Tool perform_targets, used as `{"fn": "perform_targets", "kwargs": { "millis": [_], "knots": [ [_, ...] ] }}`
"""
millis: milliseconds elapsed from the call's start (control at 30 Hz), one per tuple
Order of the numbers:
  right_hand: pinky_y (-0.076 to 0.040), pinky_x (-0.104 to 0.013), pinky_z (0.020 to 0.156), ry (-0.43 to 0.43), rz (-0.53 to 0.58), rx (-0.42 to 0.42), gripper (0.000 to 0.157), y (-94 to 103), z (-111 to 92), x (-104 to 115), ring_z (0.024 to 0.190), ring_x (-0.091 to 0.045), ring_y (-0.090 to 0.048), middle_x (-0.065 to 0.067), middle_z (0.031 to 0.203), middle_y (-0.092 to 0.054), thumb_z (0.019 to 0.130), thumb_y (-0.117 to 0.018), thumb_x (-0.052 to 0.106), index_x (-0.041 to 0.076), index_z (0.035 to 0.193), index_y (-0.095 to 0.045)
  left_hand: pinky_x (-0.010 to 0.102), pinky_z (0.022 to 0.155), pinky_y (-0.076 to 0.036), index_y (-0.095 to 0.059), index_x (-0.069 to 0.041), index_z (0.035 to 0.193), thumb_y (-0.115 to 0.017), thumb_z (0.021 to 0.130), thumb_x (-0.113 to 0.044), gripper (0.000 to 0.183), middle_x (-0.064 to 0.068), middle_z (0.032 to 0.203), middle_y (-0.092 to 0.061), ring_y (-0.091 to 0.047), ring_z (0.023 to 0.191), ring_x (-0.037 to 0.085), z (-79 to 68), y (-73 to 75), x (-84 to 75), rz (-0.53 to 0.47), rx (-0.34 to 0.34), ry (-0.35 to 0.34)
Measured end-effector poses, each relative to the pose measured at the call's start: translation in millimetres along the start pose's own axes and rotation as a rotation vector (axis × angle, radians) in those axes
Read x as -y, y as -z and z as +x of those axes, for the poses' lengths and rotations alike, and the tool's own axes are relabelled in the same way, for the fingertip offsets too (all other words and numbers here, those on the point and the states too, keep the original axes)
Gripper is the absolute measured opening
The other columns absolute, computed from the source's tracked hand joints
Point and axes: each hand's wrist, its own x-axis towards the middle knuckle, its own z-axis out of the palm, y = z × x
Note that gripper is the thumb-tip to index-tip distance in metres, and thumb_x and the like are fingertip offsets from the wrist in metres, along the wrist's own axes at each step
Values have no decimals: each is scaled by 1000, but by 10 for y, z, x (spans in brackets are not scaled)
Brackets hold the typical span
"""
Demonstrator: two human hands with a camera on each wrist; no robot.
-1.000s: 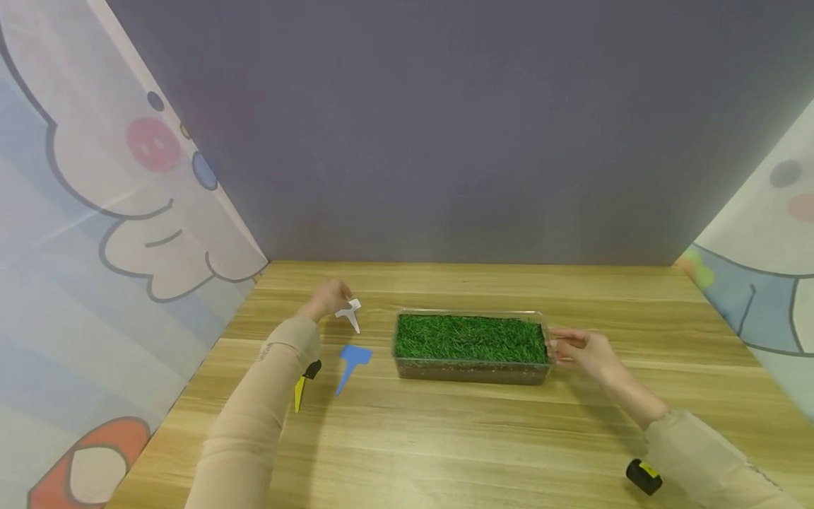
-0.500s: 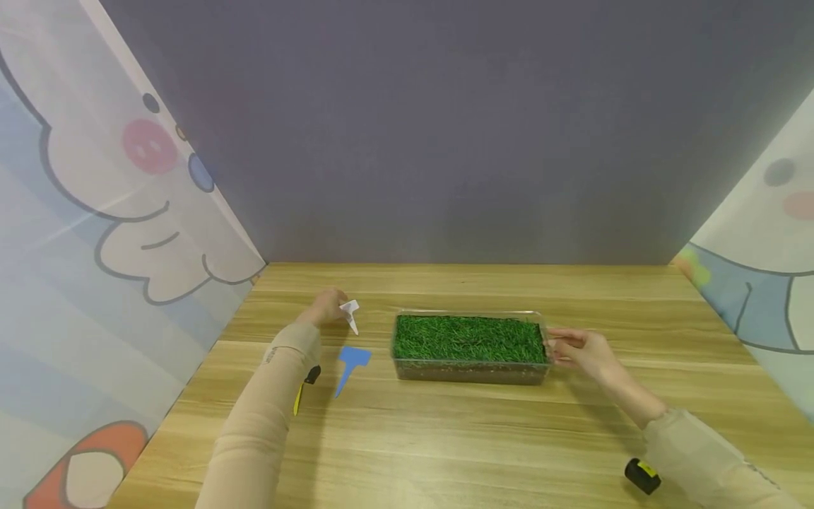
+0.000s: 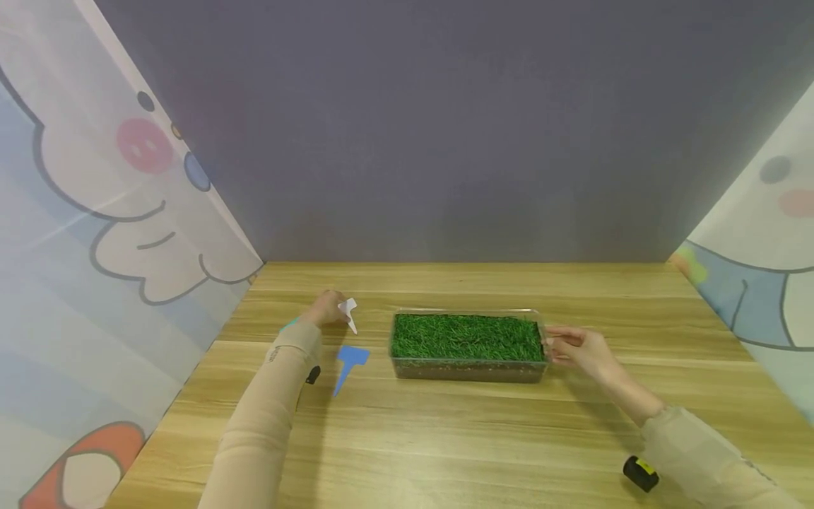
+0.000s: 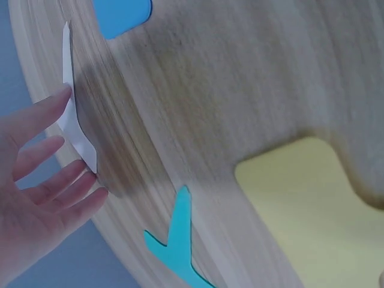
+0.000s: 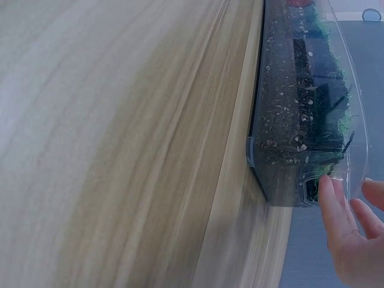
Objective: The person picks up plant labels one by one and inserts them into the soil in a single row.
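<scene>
My left hand (image 3: 326, 308) pinches a white T-shaped plant label (image 3: 349, 315) over the left side of the table; in the left wrist view the thumb lies on one side of the label (image 4: 73, 123), fingertips at its wide end. Nearby lies a blue T-shaped plant label (image 3: 347, 362). A teal label (image 4: 180, 240) and a yellow label (image 4: 300, 204) lie close by, mostly hidden under the left arm in the head view. On the right, my right hand (image 3: 588, 353) rests nearly straight fingers against the end of a clear planter box (image 3: 470, 371) with soil and green grass (image 3: 467, 337).
The wooden table (image 3: 445, 438) meets a dark grey wall (image 3: 407, 134) at the back. A black wrist camera (image 3: 640, 474) shows by the right sleeve. Cartoon-printed curtains (image 3: 70, 283) hang at both sides.
The left hand has closed around the white label and tilted it a little. The left forearm has shifted slightly right, covering the yellow label. The right hand stays at the planter box.
</scene>
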Motion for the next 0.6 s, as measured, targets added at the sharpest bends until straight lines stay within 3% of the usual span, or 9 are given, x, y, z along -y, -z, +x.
{"fn": "perform_targets", "kwargs": {
  "millis": [33, 100, 167, 233, 300, 467, 533, 600],
  "knots": [
    [-51, -30, 71, -3, 0, -2, 94, -3, 2, 3, 79, -16, -64, -13, 100, -64, 61, -71, 51, -10, 125, -39, 37, 74, -47, -54, 5, 112, -80, 58, -31, 69, 19, 105, -53, -52, 91, 30, -44, 32, -59, -1, -2, 1],
    [-51, -29, 71, -6, 4, -6, 87, -5, 3, 9, 78, -16, -64, -8, 96, -65, 64, -71, 45, -10, 124, -41, 40, 81, -45, -54, 5, 114, -79, 62, -24, 65, 19, 110, -52, -50, 97, 32, -208, 179, -327, -25, 50, 68],
    [-51, -30, 71, 12, 0, 13, 74, -9, -17, 43, 78, -16, -64, -7, 95, -66, 72, -69, 36, -10, 123, -42, 40, 82, -45, -56, 6, 110, -78, 65, -18, 56, 20, 108, -53, -50, 96, 32, -393, 315, -587, -62, 51, 83],
    [-51, -29, 70, 10, 0, 12, 63, -15, -36, 71, 77, -15, -64, -2, 92, -66, 75, -67, 29, -7, 121, -45, 44, 87, -42, -53, 10, 112, -73, 69, -8, 51, 23, 112, -50, -47, 101, 36, -609, 496, -952, -60, 103, 151],
    [-51, -28, 71, 0, -11, 10, 55, -27, -62, 118, 78, -14, -64, 1, 91, -66, 78, -65, 23, -5, 121, -46, 43, 88, -42, -51, 13, 111, -70, 72, -3, 46, 25, 111, -50, -46, 101, 36, -725, 588, -1124, -45, 109, 142],
    [-51, -29, 73, -28, -108, -9, 46, -150, -185, 391, 79, -13, -63, -21, 104, -60, 87, -54, 8, -12, 124, -39, 40, 87, -42, -49, 14, 114, -68, 74, -3, 47, 24, 109, -49, -46, 99, 34, -760, 641, -1199, 18, 128, 146],
    [-51, -30, 74, -19, -142, -5, 43, -191, -224, 486, 80, -15, -63, -31, 110, -53, 88, -49, 3, -17, 124, -35, 40, 85, -43, -51, 12, 112, -70, 72, -5, 47, 21, 107, -50, -46, 98, 32, -690, 615, -1135, 15, 137, 175],
    [-51, -29, 74, -22, -143, -8, 42, -198, -232, 505, 79, -14, -63, -32, 110, -52, 88, -47, 1, -17, 124, -35, 39, 84, -43, -52, 10, 111, -72, 71, -8, 48, 19, 106, -51, -47, 96, 31, -611, 563, -1043, 13, 146, 173]
  ]
}}
